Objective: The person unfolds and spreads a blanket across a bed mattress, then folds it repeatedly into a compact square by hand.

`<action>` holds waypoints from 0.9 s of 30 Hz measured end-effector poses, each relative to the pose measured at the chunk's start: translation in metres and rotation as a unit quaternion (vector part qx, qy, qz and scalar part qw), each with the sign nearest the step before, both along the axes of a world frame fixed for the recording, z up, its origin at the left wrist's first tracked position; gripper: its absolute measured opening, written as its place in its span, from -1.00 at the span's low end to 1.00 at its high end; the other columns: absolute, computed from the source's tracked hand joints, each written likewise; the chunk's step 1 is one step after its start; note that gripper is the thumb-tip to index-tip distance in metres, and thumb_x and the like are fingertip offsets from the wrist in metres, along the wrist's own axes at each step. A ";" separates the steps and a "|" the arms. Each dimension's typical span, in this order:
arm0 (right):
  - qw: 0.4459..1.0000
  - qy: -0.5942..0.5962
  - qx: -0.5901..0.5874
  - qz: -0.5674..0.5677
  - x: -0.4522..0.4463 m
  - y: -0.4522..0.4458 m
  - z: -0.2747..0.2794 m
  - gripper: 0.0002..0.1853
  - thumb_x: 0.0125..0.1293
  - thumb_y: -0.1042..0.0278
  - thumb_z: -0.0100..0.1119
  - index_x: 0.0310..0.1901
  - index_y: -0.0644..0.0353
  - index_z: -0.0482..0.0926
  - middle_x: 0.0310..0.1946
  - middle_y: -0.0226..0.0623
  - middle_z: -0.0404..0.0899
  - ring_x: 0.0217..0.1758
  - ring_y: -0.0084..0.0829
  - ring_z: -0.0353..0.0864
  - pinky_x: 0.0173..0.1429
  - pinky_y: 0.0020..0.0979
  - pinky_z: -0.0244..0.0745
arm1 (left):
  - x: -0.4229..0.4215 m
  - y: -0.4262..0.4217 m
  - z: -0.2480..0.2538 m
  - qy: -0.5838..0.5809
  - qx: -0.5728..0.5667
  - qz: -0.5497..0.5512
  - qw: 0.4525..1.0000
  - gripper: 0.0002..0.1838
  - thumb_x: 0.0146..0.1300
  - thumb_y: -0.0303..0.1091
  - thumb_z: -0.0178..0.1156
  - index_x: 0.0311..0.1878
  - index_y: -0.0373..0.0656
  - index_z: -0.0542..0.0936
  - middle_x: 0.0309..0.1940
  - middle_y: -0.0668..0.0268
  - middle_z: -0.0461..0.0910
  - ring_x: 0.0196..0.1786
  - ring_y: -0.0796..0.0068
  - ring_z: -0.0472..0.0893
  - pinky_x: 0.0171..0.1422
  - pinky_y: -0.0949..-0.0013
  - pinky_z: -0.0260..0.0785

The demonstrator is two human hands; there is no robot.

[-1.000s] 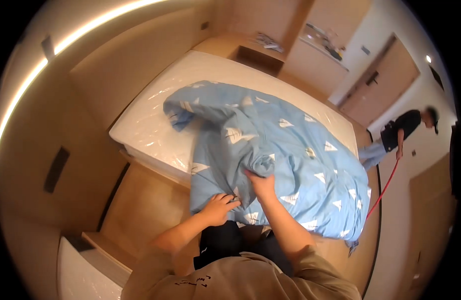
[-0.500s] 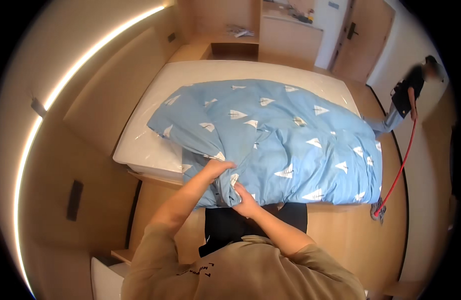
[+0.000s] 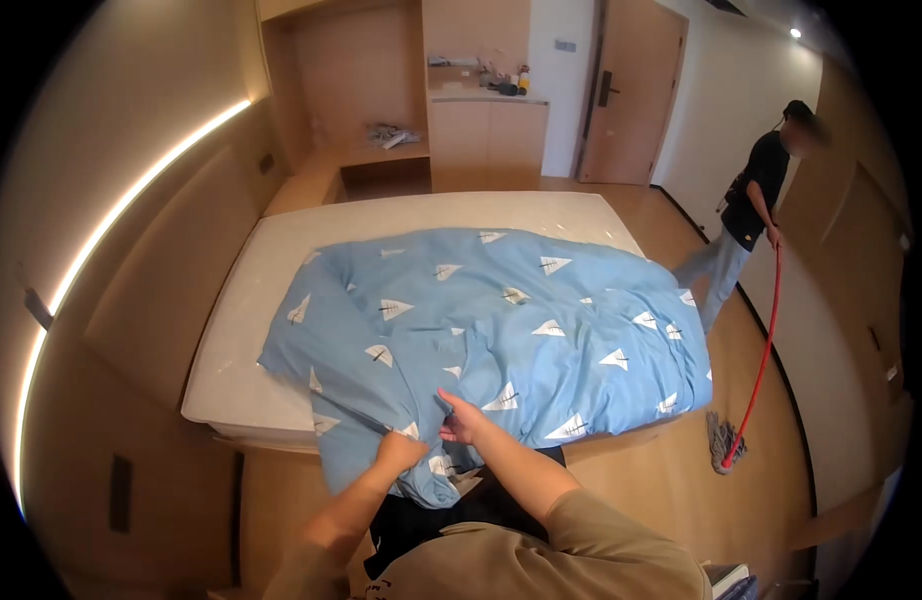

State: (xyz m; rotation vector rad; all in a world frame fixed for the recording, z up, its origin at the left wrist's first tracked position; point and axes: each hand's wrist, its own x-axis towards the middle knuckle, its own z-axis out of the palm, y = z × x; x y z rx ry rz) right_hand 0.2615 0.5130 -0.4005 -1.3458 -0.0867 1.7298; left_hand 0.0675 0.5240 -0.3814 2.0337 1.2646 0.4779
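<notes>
Quilt (image 3: 491, 320) was draped over bed (image 3: 229, 365), near edge apparently being adjusted. Quilt was clamped in left hand (image 3: 399, 452); right hand (image 3: 464, 421) was held open. For two-handed pull, right grip was likely needed.

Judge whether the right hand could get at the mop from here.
Probably not without a step: the right hand is at the blue quilt, and the mop rests well off to the right, its red handle held by another person. The floor between looks free, though.
</notes>
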 end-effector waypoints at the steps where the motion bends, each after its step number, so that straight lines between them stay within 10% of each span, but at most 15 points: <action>1: 1.000 0.005 0.019 -0.002 -0.002 0.009 0.000 -0.10 0.01 -0.17 0.42 0.30 0.13 0.25 0.18 -0.10 0.37 0.07 -0.20 0.45 0.06 -0.11 0.46 | -0.002 -0.005 0.012 0.028 -0.026 -0.006 0.999 -0.45 -0.13 -0.21 0.35 0.01 -0.22 0.59 -0.14 -0.03 0.65 -0.05 0.04 0.64 0.02 0.20 0.47; 8: 0.940 -0.134 0.254 -0.186 -0.017 0.043 0.009 -0.34 0.04 0.33 0.40 0.18 0.33 0.38 -0.03 -0.11 0.55 0.03 -0.20 0.54 -0.01 -0.22 0.51 | -0.008 -0.015 0.014 -0.210 -0.098 0.012 0.973 -0.30 -0.12 -0.34 0.38 0.17 -0.34 0.44 0.05 0.04 0.56 0.13 0.14 0.54 0.19 0.28 0.37; 11: 0.894 -0.314 0.317 0.033 -0.021 0.050 0.039 -0.25 -0.01 0.28 0.46 0.25 0.23 0.36 0.00 -0.05 0.51 0.08 -0.17 0.51 0.09 -0.21 0.45 | -0.007 -0.018 -0.004 -0.263 -0.115 -0.002 0.958 -0.24 -0.13 -0.34 0.41 0.22 -0.31 0.40 0.05 0.07 0.56 0.14 0.16 0.53 0.19 0.29 0.37; 14: 0.698 -0.554 0.406 0.201 -0.050 0.031 0.052 -0.15 -0.06 0.25 0.50 0.33 0.01 0.30 0.13 0.07 0.38 0.17 -0.05 0.43 0.19 -0.18 0.38 | 0.006 -0.026 0.016 -0.151 -0.107 -0.056 0.981 -0.23 -0.12 -0.34 0.42 0.24 -0.28 0.38 0.07 0.09 0.55 0.15 0.19 0.52 0.21 0.30 0.36; 19: 0.625 -0.681 0.330 0.194 -0.062 -0.001 0.071 -0.14 -0.04 0.34 0.43 0.36 -0.16 0.25 0.21 0.12 0.23 0.16 0.16 0.37 0.23 -0.11 0.36 | 0.008 -0.023 -0.038 -0.232 -0.082 -0.114 0.963 -0.15 -0.09 -0.28 0.48 0.31 -0.21 0.33 0.25 0.07 0.39 0.19 0.18 0.48 0.20 0.17 0.38; 22: 0.651 -0.665 0.335 0.148 -0.052 0.008 0.039 -0.16 -0.02 0.50 0.29 0.37 -0.11 0.23 0.10 0.16 0.36 0.10 0.17 0.41 0.20 -0.09 0.38 | -0.022 -0.025 -0.063 -0.344 -0.363 -0.023 0.866 -0.20 0.03 -0.34 0.42 0.36 -0.19 0.29 0.31 0.05 0.30 0.14 0.14 0.50 0.20 0.14 0.39; 27: 0.678 -0.598 0.413 0.109 -0.039 0.013 0.022 -0.31 0.03 0.58 0.17 0.29 0.04 0.35 -0.06 0.05 0.51 0.02 0.07 0.49 0.13 -0.16 0.42 | -0.078 0.019 -0.068 -0.569 -0.462 0.162 0.661 -0.11 0.28 0.10 0.12 0.51 -0.01 -0.08 0.30 0.00 0.27 0.14 -0.12 0.49 0.21 -0.12 0.37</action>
